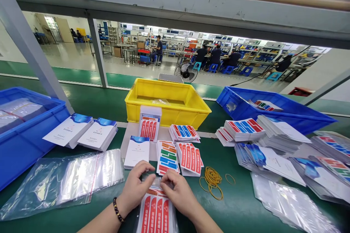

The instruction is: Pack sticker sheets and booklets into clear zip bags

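My left hand point(136, 185) and my right hand point(179, 191) meet at the near table edge, fingers pinched on the top of a clear zip bag point(155, 211) that holds red-and-white sticker sheets. Just beyond my fingers lie a stack of multicoloured label sheets point(167, 157), a stack of red label sheets point(190, 158) and a white booklet point(137, 151). A beaded bracelet sits on my left wrist.
A pile of empty zip bags point(65, 182) lies left, with booklets point(82, 131) and a blue bin point(24, 134) behind. Rubber bands point(212, 182) lie right of my hands. A yellow bin point(166, 103), another blue bin point(273, 111) and several stacks of packed sets point(287, 153) fill the right.
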`<action>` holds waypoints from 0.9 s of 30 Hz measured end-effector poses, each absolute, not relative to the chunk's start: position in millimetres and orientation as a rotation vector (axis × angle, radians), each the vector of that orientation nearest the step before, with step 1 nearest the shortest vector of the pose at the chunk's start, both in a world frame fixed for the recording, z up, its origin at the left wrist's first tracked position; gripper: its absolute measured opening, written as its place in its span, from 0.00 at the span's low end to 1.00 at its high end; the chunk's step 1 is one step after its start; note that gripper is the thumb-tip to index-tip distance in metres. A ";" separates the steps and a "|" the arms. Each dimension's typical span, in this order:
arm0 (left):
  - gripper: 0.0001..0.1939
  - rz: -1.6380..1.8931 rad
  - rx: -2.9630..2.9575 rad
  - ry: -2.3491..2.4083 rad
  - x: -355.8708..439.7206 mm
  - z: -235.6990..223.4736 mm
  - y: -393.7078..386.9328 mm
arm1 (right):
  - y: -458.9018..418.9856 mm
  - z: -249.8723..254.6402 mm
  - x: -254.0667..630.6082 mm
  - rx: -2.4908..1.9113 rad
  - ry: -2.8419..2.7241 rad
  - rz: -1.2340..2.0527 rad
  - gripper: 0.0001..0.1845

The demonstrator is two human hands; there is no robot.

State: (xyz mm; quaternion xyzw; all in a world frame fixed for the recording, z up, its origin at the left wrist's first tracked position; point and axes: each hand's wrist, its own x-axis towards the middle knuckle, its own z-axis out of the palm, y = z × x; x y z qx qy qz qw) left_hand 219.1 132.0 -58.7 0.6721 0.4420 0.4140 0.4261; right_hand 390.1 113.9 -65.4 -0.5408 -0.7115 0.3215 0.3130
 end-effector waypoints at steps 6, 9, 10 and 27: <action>0.09 1.438 1.693 1.149 208.9 -60.0 135.6 | 98.6 -83.1 379.9 -1.215 -2.209 0.245 0.19; 0.09 1.462 1.771 1.137 202.3 -47.0 131.0 | 88.2 -111.7 365.9 -0.947 -2.491 0.118 0.33; 0.09 1.449 1.804 1.140 199.2 -41.9 128.9 | 86.1 -120.7 361.7 -0.925 -2.575 0.120 0.31; 0.11 0.252 2.003 1.980 106.8 -40.6 131.2 | 101.2 -90.6 360.0 -0.837 -2.706 0.782 0.43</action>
